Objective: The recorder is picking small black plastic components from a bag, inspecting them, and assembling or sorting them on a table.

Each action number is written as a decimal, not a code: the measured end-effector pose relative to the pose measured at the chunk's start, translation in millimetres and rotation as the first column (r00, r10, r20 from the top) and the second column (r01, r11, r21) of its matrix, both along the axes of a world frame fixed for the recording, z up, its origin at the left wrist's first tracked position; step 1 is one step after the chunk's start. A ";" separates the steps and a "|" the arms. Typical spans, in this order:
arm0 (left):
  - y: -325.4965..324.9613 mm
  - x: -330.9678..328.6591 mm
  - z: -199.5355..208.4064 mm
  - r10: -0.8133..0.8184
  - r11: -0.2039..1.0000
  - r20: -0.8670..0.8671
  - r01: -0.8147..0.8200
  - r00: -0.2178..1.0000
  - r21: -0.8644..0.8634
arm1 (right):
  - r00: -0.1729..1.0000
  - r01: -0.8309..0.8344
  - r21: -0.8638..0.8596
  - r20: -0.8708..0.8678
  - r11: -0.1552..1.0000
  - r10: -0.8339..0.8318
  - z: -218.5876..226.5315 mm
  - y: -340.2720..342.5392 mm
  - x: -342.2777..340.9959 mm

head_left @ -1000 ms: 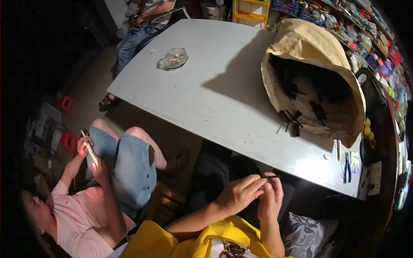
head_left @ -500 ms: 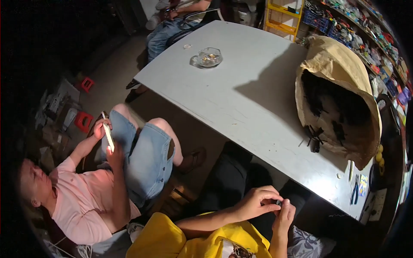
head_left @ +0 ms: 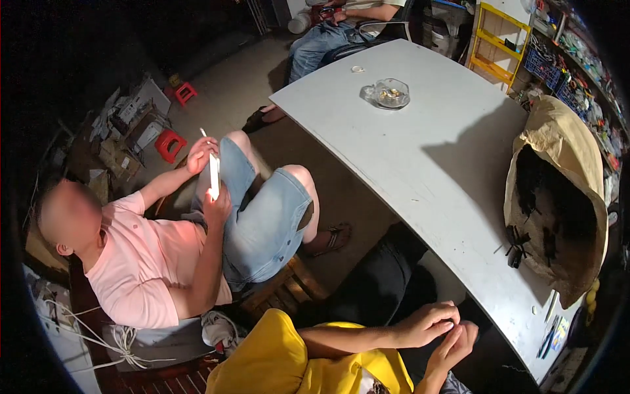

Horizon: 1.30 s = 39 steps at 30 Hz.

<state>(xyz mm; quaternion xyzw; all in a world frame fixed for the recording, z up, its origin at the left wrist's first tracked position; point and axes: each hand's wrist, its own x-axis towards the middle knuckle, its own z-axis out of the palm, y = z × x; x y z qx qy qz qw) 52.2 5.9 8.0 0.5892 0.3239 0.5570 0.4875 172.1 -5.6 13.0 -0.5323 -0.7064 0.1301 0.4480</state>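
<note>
Over my lap, beside the table's near edge, my left hand (head_left: 428,326) and my right hand (head_left: 454,348) meet with their fingertips pinched together. Whatever they grip is small and mostly hidden by the fingers, so its kind cannot be made out. A large tan sack (head_left: 569,131) lies on its side on the table, its mouth toward me. Dark, thin-legged black pieces (head_left: 517,246) sit at its opening, and more dark stuff fills the shadowed inside.
The pale grey table (head_left: 394,164) carries a glass ashtray (head_left: 392,95) and dark-handled pliers (head_left: 547,340) near its right corner. On my left sits a person in a pink shirt (head_left: 164,243) holding a white phone-like object (head_left: 214,174). Red stools (head_left: 169,145) and a yellow ladder (head_left: 495,49) stand farther off.
My view has turned left, so the table and sack appear farther right. The small dark piece glimpsed between my fingers is now covered. The seated person's hand has shifted on the white object.
</note>
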 end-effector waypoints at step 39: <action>-1.8 -13.4 17.9 -0.091 0.838 0.391 0.282 0.916 -0.466 | 0.969 -0.186 -0.021 -0.168 0.982 0.180 32.7 0.5 4.6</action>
